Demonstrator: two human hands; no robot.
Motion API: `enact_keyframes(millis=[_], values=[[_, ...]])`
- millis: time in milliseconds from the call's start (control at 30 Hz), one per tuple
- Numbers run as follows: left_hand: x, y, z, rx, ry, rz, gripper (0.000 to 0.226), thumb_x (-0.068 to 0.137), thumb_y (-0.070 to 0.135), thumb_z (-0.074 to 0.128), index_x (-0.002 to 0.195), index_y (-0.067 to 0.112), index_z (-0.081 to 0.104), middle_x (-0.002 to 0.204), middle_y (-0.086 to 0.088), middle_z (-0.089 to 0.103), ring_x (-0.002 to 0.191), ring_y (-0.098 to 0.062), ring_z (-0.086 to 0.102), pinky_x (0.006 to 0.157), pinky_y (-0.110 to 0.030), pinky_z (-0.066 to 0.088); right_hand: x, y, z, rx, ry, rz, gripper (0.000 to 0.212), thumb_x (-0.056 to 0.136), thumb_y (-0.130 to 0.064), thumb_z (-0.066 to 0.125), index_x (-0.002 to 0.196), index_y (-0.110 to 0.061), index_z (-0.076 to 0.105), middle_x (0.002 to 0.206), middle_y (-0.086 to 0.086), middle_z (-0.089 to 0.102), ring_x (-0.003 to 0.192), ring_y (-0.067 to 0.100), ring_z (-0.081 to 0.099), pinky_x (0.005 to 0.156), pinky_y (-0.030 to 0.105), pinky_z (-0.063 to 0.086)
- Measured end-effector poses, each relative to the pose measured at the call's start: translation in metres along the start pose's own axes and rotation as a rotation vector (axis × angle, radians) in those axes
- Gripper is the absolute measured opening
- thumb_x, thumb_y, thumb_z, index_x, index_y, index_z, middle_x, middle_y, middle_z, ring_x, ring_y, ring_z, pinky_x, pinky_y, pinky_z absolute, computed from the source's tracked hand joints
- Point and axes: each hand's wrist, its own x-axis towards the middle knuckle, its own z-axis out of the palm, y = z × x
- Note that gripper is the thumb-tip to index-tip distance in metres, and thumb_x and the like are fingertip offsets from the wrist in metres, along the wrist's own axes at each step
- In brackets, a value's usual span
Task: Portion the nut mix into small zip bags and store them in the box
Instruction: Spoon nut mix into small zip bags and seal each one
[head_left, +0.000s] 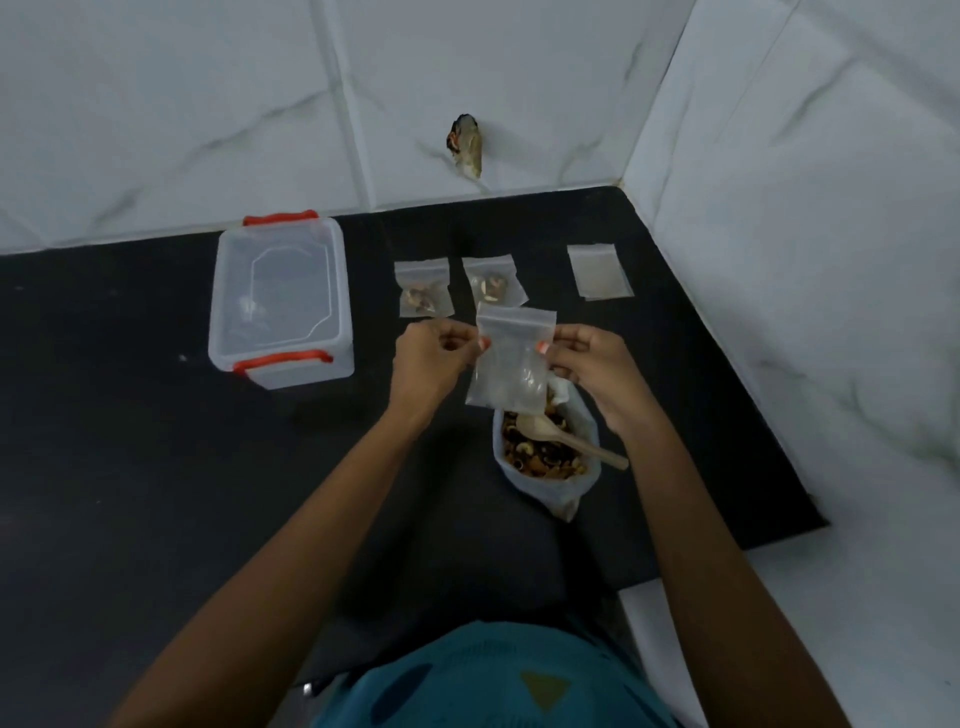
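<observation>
My left hand (428, 358) and my right hand (587, 364) pinch the two side edges of an empty small zip bag (511, 364), held upright above the counter. Just below it stands an open bag of nut mix (545, 457) with a wooden spoon (566, 439) lying in it. Two small zip bags holding nuts lie flat behind my hands, one on the left (423, 288) and one on the right (493, 280). A stack of empty zip bags (597, 270) lies further right. A clear plastic box (280, 301) with red clips stands to the left, its lid on.
The black counter (156, 441) meets white marble-tiled walls at the back and right. A dark chipped spot (465, 145) marks the back wall. The counter's right edge ends at a white ledge (831, 597) near my right forearm.
</observation>
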Motion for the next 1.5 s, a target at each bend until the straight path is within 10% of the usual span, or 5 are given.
enact_keyframes(millis=[500,633,933,1200,1500], values=[[-0.063,-0.045,-0.034,0.296,0.034,0.166,0.024,0.086,0.009,0.061,0.109,0.013,0.062,0.115,-0.003,0.058,0.101,-0.005,0.054,0.086,-0.018,0.045,-0.055,0.031,0.060,-0.318,-0.141,-0.100,0.007,0.087,-0.012,0.062,0.084,-0.016,0.066,0.075,-0.004,0.064,0.067,0.003,0.058,0.059,0.010,0.048],[-0.081,-0.042,-0.031,0.123,0.184,0.137,0.016,0.085,0.014,0.063,0.099,0.017,0.056,0.097,0.005,0.056,0.084,-0.005,0.056,0.071,-0.011,0.047,-0.064,0.037,0.070,-0.184,-0.133,-0.073,0.006,0.084,-0.013,0.065,0.082,-0.018,0.066,0.082,-0.004,0.066,0.080,0.006,0.063,0.070,0.019,0.052],[-0.092,-0.035,-0.030,-0.258,-0.050,-0.074,0.008,0.088,0.016,0.057,0.085,0.016,0.065,0.081,0.002,0.069,0.074,-0.002,0.066,0.067,-0.013,0.052,-0.075,0.037,0.072,-0.139,-0.180,-0.088,0.004,0.081,-0.013,0.067,0.085,-0.013,0.066,0.079,-0.003,0.067,0.074,0.002,0.062,0.064,0.012,0.049],[-0.093,-0.029,-0.030,-0.300,-0.067,-0.070,0.010,0.086,0.008,0.059,0.088,0.016,0.065,0.084,0.001,0.068,0.073,0.000,0.066,0.067,-0.011,0.052,-0.076,0.039,0.066,-0.039,-0.188,-0.052,0.012,0.088,-0.011,0.059,0.081,-0.019,0.065,0.083,0.000,0.067,0.086,0.013,0.062,0.084,0.032,0.051],[-0.092,-0.028,-0.018,-0.189,-0.008,-0.135,0.013,0.082,0.021,0.066,0.093,0.018,0.059,0.092,-0.002,0.064,0.086,-0.012,0.064,0.078,-0.024,0.054,-0.077,0.034,0.077,-0.290,-0.012,-0.317,0.012,0.086,-0.007,0.060,0.084,-0.019,0.060,0.080,-0.012,0.060,0.076,-0.004,0.058,0.067,0.010,0.049]])
